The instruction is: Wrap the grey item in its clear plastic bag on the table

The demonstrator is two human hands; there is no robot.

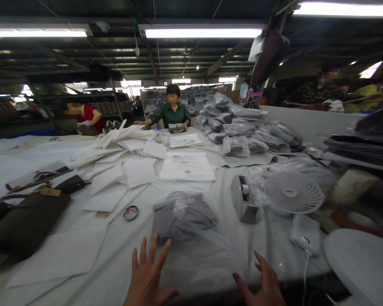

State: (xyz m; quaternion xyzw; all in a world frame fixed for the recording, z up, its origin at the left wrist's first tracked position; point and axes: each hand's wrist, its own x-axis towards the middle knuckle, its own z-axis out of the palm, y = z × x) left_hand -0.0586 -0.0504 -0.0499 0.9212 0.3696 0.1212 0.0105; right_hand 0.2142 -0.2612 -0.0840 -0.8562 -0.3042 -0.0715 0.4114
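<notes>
A folded grey garment in a clear plastic bag (185, 219) lies flat on the white table (83, 250), straight ahead at twelve o'clock from the person and just beyond both hands. It looks light and soft, with a slick, loose film that would likely slide and wrinkle under the fingers; the near edge or the two near corners of the bag seem the best places to take hold. The left hand (148, 278) is spread wide, fingers splayed, its tips at or just over the bag's near edge, gripping nothing. The right hand (264, 287) is likewise open and empty, hovering at the bag's lower right; whether it touches the film I cannot tell. At two o'clock stands a tape dispenser (244, 199), with a small white fan (292, 193) beyond it. At ten o'clock lie a round metal ring (130, 213) and loose white sheets (115, 187), and farther left a dark handbag (25, 221). Across the table a person in a green shirt (172, 112) works beside a heap of bagged garments (239, 127).
</notes>
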